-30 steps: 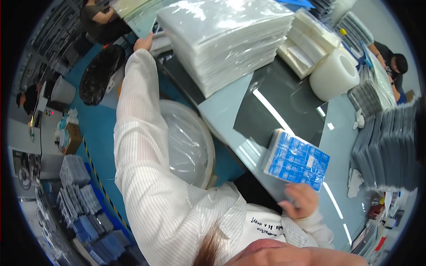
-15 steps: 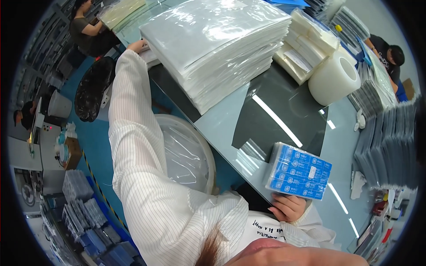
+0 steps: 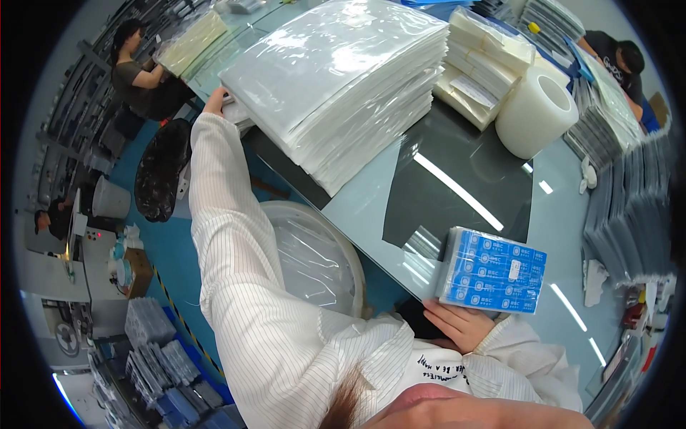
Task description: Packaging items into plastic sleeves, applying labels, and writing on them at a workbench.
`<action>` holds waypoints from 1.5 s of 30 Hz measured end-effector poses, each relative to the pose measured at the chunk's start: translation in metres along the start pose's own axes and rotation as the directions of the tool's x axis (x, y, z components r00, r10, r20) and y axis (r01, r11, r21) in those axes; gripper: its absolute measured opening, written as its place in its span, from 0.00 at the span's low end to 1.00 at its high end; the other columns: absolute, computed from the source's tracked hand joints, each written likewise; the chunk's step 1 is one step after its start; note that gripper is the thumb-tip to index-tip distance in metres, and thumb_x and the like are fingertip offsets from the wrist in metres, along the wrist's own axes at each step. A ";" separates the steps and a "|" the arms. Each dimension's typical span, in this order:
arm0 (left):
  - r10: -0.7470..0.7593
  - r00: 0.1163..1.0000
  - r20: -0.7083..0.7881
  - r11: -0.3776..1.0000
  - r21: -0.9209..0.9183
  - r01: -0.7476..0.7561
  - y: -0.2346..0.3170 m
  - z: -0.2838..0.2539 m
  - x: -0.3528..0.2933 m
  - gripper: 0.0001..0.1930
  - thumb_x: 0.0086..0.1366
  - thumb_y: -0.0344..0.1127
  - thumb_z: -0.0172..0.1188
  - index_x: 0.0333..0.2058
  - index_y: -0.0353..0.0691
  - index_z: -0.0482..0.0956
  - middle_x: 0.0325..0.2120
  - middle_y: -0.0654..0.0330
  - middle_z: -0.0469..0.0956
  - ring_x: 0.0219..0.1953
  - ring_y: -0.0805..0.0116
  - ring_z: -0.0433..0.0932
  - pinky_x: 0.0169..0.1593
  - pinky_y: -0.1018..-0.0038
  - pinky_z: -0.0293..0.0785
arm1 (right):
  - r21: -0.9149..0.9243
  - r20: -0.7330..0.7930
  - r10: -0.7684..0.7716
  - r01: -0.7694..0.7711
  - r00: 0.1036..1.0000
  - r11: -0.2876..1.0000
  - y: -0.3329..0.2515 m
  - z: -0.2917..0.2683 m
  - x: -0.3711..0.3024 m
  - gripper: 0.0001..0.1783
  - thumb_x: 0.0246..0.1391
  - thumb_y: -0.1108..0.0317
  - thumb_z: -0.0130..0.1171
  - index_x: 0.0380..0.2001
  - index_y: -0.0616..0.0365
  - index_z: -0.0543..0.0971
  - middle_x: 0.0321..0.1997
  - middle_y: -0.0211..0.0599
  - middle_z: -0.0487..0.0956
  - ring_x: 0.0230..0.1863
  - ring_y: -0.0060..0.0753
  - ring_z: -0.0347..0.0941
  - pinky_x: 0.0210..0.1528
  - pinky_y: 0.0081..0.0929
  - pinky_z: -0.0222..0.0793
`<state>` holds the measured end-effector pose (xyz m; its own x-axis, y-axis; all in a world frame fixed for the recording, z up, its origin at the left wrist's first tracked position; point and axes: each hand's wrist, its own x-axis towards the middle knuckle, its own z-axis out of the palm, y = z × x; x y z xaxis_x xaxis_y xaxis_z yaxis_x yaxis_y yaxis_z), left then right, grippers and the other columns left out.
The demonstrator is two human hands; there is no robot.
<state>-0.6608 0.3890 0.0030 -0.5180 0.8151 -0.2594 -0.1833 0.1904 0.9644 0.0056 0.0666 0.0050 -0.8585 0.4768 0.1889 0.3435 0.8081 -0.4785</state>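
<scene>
My left arm stretches out to the far left, and my left hand [image 3: 216, 102] is at the left corner of a tall stack of clear plastic sheets [image 3: 336, 64]. Its fingers are mostly hidden there, beside a small whitish bundle [image 3: 236, 113] low against the stack. Close to my body, my right hand [image 3: 463, 325] rests at the table's near edge with its fingers stretched out together. Just beyond it lies a blue-and-white plastic-wrapped pack [image 3: 491, 272] of small packets; my right hand grips nothing visible.
Right of the stack are banded bundles of bags [image 3: 475, 71] and a thick roll of clear film [image 3: 536, 113]. Grey sheets [image 3: 629, 214] pile up at the right edge. Below the table stands a round lined bin [image 3: 314, 257]. Co-workers [image 3: 143, 75] sit at the far left and far right.
My right hand's fingers have straightened from a curled pose beside the blue pack. The whole view has shifted slightly; my left hand stays at the stack's left corner.
</scene>
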 end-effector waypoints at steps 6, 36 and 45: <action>-0.104 0.991 0.082 0.995 0.002 0.104 -0.012 0.031 -0.011 0.24 0.49 0.35 0.56 0.47 0.37 0.70 0.42 0.51 0.73 0.40 0.56 0.74 0.44 0.63 0.72 | -0.164 0.261 0.067 -0.025 0.963 0.986 0.006 0.004 0.006 0.35 0.39 0.75 0.55 0.57 0.60 0.63 0.65 0.38 0.59 0.65 0.35 0.55 0.64 0.32 0.52; 0.310 0.913 -0.266 0.848 -0.356 -0.392 0.017 -0.054 -0.543 0.26 0.60 0.45 0.57 0.51 0.34 0.68 0.49 0.51 0.71 0.49 0.57 0.72 0.52 0.61 0.68 | 0.555 -0.177 -0.092 0.176 0.980 0.813 -0.017 0.011 -0.001 0.22 0.52 0.61 0.55 0.47 0.63 0.72 0.51 0.42 0.73 0.55 0.42 0.67 0.56 0.38 0.61; 0.178 0.934 0.311 0.835 -0.549 0.024 -0.032 0.121 -0.536 0.16 0.62 0.41 0.53 0.45 0.38 0.73 0.42 0.57 0.76 0.43 0.61 0.75 0.48 0.64 0.70 | 0.902 -0.279 0.142 0.310 0.950 -0.301 0.008 -0.086 -0.023 0.61 0.40 0.19 0.31 0.63 0.62 0.50 0.57 0.47 0.67 0.56 0.40 0.65 0.56 0.38 0.62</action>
<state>-0.2765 0.0118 0.1177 -0.2563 0.9650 -0.0551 -0.6245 -0.1218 0.7715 0.0608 0.0920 0.0709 -0.6600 0.6642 0.3510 -0.7131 -0.4071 -0.5707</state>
